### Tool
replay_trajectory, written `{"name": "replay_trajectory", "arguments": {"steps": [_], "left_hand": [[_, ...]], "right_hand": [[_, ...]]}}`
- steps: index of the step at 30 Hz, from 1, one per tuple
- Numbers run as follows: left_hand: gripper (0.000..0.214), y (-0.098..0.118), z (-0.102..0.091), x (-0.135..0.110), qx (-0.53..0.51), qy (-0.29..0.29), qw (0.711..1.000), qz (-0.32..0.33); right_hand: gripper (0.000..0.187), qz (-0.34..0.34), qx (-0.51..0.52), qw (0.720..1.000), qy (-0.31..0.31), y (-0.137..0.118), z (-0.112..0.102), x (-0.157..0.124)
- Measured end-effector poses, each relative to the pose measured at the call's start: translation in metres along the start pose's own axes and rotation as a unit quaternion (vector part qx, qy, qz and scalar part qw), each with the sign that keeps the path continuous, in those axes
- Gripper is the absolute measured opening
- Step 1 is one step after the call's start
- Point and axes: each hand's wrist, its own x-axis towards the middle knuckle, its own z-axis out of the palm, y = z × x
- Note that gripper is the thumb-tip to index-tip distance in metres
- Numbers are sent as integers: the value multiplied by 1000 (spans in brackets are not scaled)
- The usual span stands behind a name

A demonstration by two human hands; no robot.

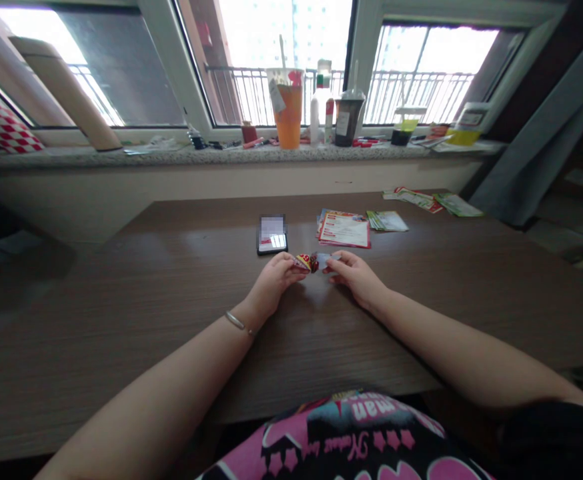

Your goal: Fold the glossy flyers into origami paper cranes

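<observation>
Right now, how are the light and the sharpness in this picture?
Head view: middle window largely blown out, bright glare on the phone; same head view: red-yellow wrapper soft in detail, outer edges stretched and blurry.

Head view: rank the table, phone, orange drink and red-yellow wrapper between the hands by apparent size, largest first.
1. Table
2. Orange drink
3. Phone
4. Red-yellow wrapper, partly covered

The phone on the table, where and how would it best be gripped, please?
Probably by its long edges, from above and the near side: the phone lies flat, narrow width sideways, the left hand close to its near edge.
</observation>
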Motion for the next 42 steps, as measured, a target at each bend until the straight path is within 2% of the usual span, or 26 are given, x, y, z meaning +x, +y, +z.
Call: {"name": "replay_trajectory", "arguments": {"steps": [6, 10, 16, 24, 31, 38, 42], "left_hand": [[34, -7, 7, -1, 76, 13, 996, 42], [39, -8, 8, -2, 112, 8, 992, 48], [38, -4, 8, -6, 122, 11, 992, 42], [38, -1, 8, -6, 78, 0, 997, 14], [36, 3, 7, -8, 266, 18, 962, 52], [39, 3, 3, -5, 177, -52, 983, -12], [40, 0, 0, -2, 126, -47, 989, -67]], "right_hand": [[36, -21, -69, 997, -2, 2, 1, 1], [33, -34, -75, 997, -7, 1, 5, -1], [29, -39, -92, 995, 15, 0, 6, -2], [32, -42, -151, 988, 7, 3, 1, -2], [33, -21, -188, 982, 28, 2, 0, -3], [32, 0, -190, 982, 4, 2, 1, -4], [32, 57, -105, 993, -9, 2, 0, -2]]}}
